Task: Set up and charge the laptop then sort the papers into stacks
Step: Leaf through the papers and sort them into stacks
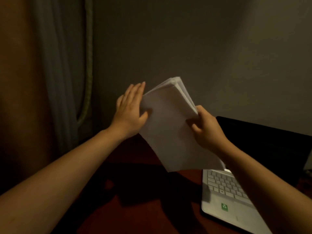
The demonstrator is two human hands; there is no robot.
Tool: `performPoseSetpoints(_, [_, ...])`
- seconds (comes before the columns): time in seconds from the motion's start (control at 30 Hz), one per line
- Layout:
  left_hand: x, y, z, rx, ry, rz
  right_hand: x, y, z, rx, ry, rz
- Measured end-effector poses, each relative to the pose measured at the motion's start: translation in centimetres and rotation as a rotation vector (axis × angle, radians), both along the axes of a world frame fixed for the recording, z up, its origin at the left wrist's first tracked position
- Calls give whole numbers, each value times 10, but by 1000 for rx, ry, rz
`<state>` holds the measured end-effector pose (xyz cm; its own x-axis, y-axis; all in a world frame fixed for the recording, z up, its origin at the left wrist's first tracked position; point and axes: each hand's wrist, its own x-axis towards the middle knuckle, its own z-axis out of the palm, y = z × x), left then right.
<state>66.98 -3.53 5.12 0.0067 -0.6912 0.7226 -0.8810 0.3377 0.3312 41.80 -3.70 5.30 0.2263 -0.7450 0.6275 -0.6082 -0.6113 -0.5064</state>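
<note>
A thick stack of white papers (pixel 168 125) is held up in the air above the dark red table (pixel 135 208), tilted with its top edge away from me. My right hand (pixel 205 130) grips the stack's right edge, thumb on the front sheet. My left hand (pixel 130 109) lies flat against the stack's left edge with straight fingers, its thumb pressing on the front sheet. The open white laptop (pixel 224 200) sits on the table at the lower right, its screen dark, partly hidden by my right forearm.
A grey wall rises close behind the table. A pale curtain (pixel 62 81) hangs at the left, beside an orange-brown surface. The room is dim, and the papers cast a shadow on the table below them.
</note>
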Motion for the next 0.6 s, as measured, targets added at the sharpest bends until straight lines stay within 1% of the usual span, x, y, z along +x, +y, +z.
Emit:
performPoseSetpoints(0.03, [1, -2, 6, 68, 14, -55, -1, -1, 8, -18, 58, 13])
performPoseSetpoints(0.07, [3, -4, 10, 135, 74, -144, -2, -1, 15, -29, 109, 30])
performPoseSetpoints(0.13, [6, -2, 14, 212, 267, -336, -3, -2, 25, -36, 188, 55])
performPoseSetpoints(0.17, [8, 1, 13, 224, 328, -388, -4, -3, 28, -35, 219, 57])
performPoseSetpoints(0.27, [10, 5, 5, 244, 411, -428, -4, -3, 35, -16, 282, 49])
performPoseSetpoints(0.33, [7, 8, -8, 278, 506, -469, -6, -4, 36, 28, 318, 34])
performPoseSetpoints(0.47, [13, 13, -40, 268, 739, -476, -30, -9, 26, 303, 442, -62])
performPoseSetpoints(0.5, [17, 13, -46, 245, 800, -470, -41, -11, 21, 359, 416, -76])
performPoseSetpoints(0.53, [21, 12, -52, 220, 851, -454, -53, -12, 15, 395, 340, -76])
performPoseSetpoints(0.57, [25, 12, -56, 194, 895, -438, -63, -13, 7, 415, 212, -59])
performPoseSetpoints(0.6, [28, 11, -60, 171, 933, -428, -71, -15, -2, 440, 32, -27])
